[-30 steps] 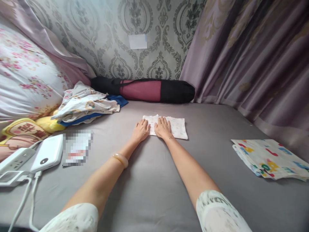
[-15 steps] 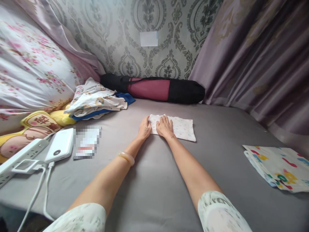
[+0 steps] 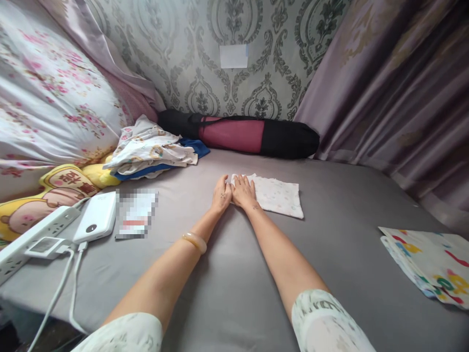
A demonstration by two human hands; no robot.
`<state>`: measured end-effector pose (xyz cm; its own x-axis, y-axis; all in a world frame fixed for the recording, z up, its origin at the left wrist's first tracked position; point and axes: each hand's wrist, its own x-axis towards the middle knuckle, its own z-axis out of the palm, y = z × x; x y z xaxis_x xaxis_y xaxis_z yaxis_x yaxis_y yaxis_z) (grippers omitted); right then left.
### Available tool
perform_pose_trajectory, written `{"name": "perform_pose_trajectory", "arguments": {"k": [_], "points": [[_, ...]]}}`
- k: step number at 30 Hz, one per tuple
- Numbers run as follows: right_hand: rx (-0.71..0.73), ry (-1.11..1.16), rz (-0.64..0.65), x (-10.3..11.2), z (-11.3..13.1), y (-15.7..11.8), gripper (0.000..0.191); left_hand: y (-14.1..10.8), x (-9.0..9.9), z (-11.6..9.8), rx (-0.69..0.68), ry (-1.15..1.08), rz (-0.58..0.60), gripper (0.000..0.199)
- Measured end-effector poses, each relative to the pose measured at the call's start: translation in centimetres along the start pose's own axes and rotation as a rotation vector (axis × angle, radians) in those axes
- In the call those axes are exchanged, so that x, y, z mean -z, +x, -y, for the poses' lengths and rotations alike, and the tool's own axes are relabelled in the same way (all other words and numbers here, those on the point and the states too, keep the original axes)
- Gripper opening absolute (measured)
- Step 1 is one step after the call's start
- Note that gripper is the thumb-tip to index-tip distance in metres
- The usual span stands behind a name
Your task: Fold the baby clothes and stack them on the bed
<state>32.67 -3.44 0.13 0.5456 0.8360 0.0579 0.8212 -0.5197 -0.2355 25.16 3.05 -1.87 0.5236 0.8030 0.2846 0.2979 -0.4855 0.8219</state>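
A folded white cloth [image 3: 280,196] with small pale prints lies flat on the grey bed sheet in front of me. My right hand [image 3: 243,191] rests palm down on its left end, the fingers stretched out and slightly spread. Right beside it, at the cloth's left edge, is my left hand [image 3: 221,193], turned on its side with its fingers reaching forward; part of them is hidden. A pale bangle [image 3: 195,241] sits on my left forearm.
Crumpled clothes [image 3: 150,149] lie at the back left by a yellow plush pillow [image 3: 54,200]. A white power bank [image 3: 95,217] and power strip [image 3: 36,239] with cables are at left. A black and maroon bag [image 3: 234,134] lies along the wall. Folded patterned fabric [image 3: 432,259] lies at right.
My right hand has slid left over the cloth, up against my left hand, uncovering more of its middle. The view has shifted slightly; the cloth stays flat.
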Motion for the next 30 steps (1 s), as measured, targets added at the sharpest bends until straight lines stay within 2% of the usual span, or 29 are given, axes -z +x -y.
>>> {"name": "perform_pose_trajectory", "arguments": {"k": [3,6,8,11,16,20,23,28,30], "points": [[0.001,-0.010,0.051,0.6,0.0,0.0,0.058,0.0,0.1,-0.3,-0.011,0.032,0.031,0.046],[0.033,-0.004,0.133,1.6,-0.6,-0.2,0.058,-0.2,0.1,-0.7,-0.082,0.118,0.105,0.050],[0.029,-0.011,0.111,2.2,-1.5,-0.6,0.057,-0.5,0.1,-0.9,-0.122,0.224,0.173,0.053],[-0.058,-0.053,0.012,2.6,-3.5,-1.6,0.058,-1.1,0.0,-1.5,-0.160,0.408,0.281,0.055],[-0.146,-0.075,0.050,2.1,-5.6,-2.6,0.060,-1.6,0.2,-2.3,-0.208,0.588,0.397,0.057],[-0.157,-0.057,0.035,1.8,-5.5,-2.5,0.059,-1.6,0.2,-2.4,-0.224,0.657,0.422,0.058],[-0.133,0.015,0.075,2.4,-6.0,-2.4,0.061,-1.6,0.2,-2.3,-0.222,0.689,0.423,0.058],[-0.125,-0.036,0.005,3.8,-9.0,-3.6,0.061,-1.7,0.1,-2.2,-0.237,0.678,0.422,0.058],[-0.145,-0.077,0.021,3.9,-10.2,-4.2,0.060,-1.7,0.1,-2.2,-0.241,0.655,0.421,0.058]]}}
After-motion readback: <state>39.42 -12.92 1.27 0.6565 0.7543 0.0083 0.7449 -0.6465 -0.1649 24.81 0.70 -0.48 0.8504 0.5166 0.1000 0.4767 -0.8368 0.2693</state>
